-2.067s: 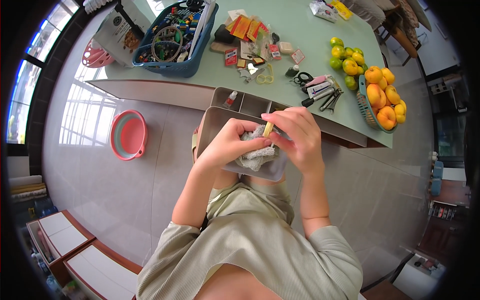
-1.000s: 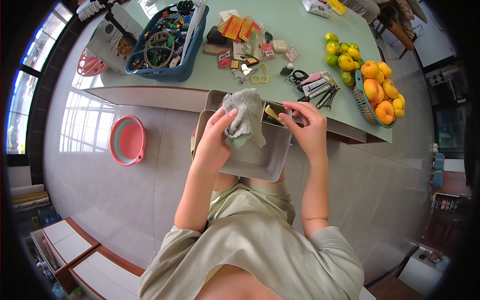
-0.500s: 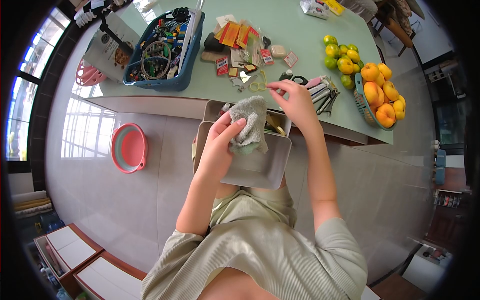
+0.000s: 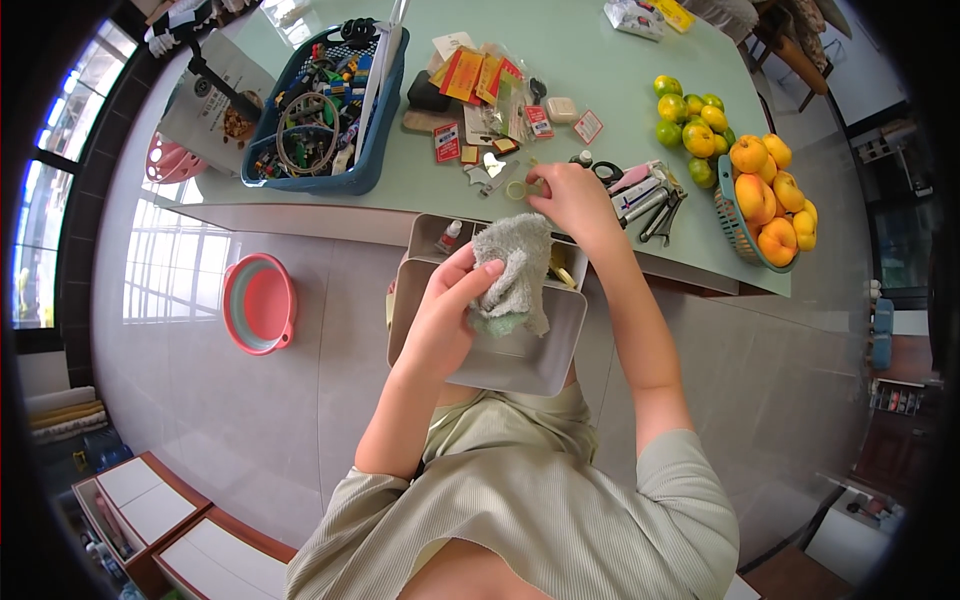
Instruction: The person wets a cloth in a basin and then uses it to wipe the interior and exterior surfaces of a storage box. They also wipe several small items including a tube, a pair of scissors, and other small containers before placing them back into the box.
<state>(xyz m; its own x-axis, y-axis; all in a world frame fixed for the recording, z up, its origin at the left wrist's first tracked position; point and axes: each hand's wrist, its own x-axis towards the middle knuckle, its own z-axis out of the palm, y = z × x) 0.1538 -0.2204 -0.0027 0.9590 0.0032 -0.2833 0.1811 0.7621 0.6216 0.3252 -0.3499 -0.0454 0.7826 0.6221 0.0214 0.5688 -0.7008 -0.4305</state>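
My left hand grips a grey-green terry cloth over a grey plastic drawer-like tray at my lap. My right hand is at the table's near edge, fingers pinched at a small yellow item with ring-shaped loops; part of it hides behind the fingers. In the tray's far compartment stand a small red-and-clear bottle and some yellowish objects. Left of the right hand lie small metal pieces; right of it lie black-handled scissors and several metal clippers.
Packets and cards cover the table's middle. A blue basket of toy bricks stands left, a basket of orange fruit right, beside green-yellow citrus. A pink basin sits on the floor, left of the tray.
My right hand has moved in and down slightly, and its fingers have closed at the yellow looped item. The cloth in my left hand and the tray sit a little lower in view.
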